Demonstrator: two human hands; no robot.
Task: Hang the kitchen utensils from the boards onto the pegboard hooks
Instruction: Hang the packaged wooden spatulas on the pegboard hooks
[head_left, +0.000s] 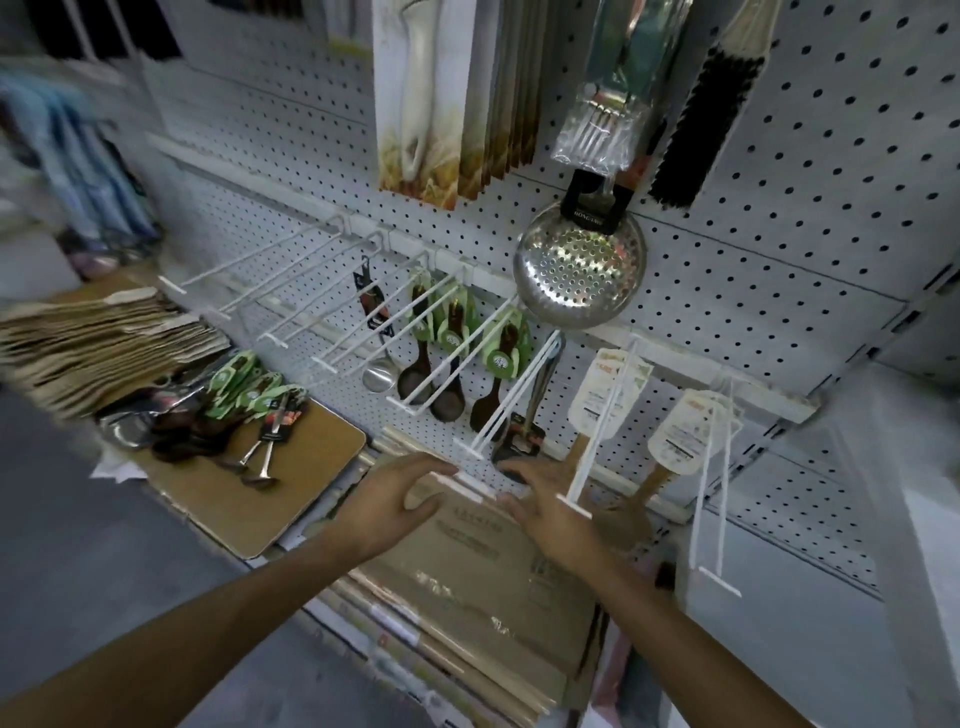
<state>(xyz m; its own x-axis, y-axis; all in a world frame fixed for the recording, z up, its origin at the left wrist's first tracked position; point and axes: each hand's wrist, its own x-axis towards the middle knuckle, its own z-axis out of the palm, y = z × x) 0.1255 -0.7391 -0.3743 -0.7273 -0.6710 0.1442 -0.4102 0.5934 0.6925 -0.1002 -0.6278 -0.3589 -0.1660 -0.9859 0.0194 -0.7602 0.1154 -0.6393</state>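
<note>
Utensils (228, 415) lie piled well left of my spread, empty fingers (431, 470), handles pointing away, left hand (387, 501) nearer.

A pile of utensils (208, 415), dark spoons with green card labels and metal ladles, is laid on a brown board (291, 488) at the left. This board is stacked on further flat boards and white sheets beneath it. Beside it, to the right, a stack of wrapped boards (467, 587) is seen, with printing on the top one. Behind, at far left, thin wooden paddles (93, 343) are heaped in a fanned stack.
</note>
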